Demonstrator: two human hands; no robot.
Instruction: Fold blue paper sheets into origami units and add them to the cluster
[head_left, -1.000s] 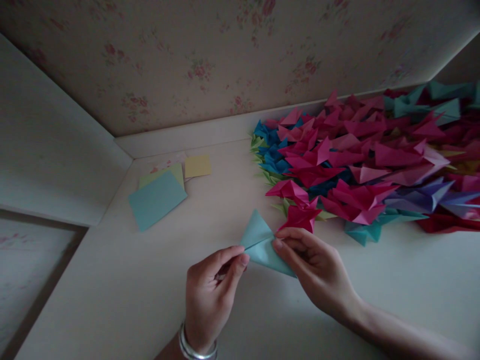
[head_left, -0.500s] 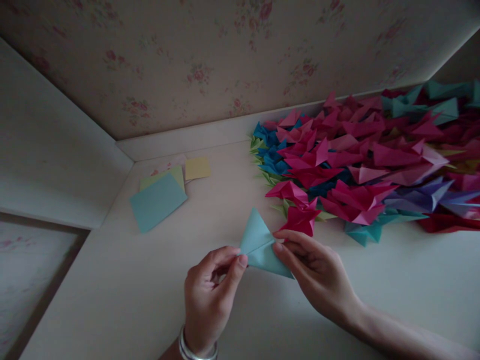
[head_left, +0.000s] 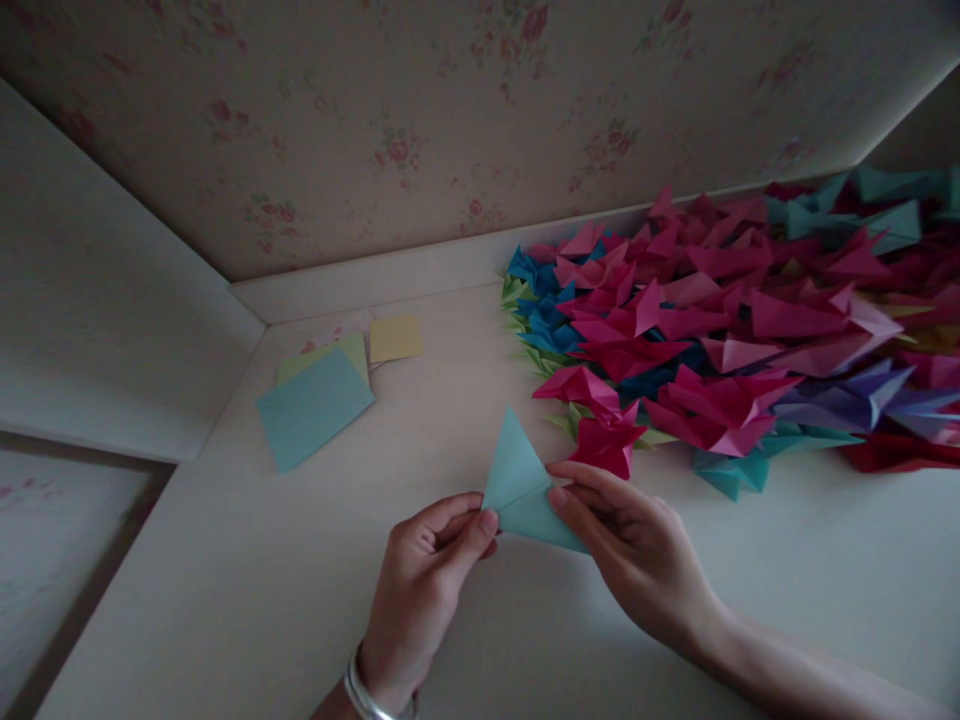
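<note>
A light blue folded paper piece [head_left: 519,483] with a pointed tip is held just above the white tabletop [head_left: 247,590]. My left hand [head_left: 431,590], a silver bangle on its wrist, pinches the piece's left edge between thumb and fingers. My right hand [head_left: 634,550] grips its right side, thumb on top and fingers under the paper. A pink folded figure [head_left: 609,442] lies just beyond my right hand.
A large heap of folded paper figures [head_left: 735,320], mostly pink with blue, green, teal and purple ones, covers the right of the table up to the wall. Flat sheets lie at the back left: a light blue sheet [head_left: 311,405] and a yellow sheet [head_left: 395,338]. Floral wallpaper is behind.
The blue piece's tip has risen slightly and stands more upright. Both hands keep their grip and have barely shifted.
</note>
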